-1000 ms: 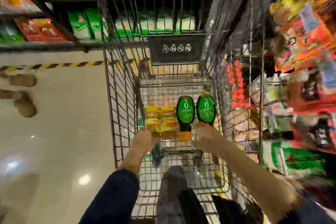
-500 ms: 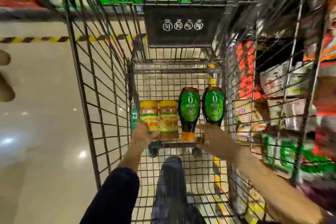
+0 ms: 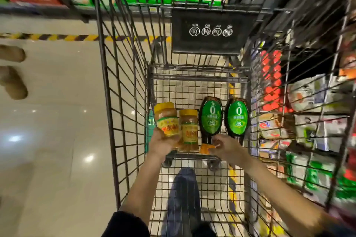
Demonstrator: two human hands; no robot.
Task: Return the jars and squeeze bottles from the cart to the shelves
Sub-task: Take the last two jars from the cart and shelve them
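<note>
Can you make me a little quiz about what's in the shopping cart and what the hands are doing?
1. How many squeeze bottles with green labels lie in the cart?
2. True or false: the left hand holds a yellow-lidded jar.
3. What is the right hand reaching for? A) the second jar B) the orange cap end of the left squeeze bottle C) the black sign

Key:
1. Two; the other is the right squeeze bottle.
2. True; that jar is lifted and tilted.
3. B
</note>
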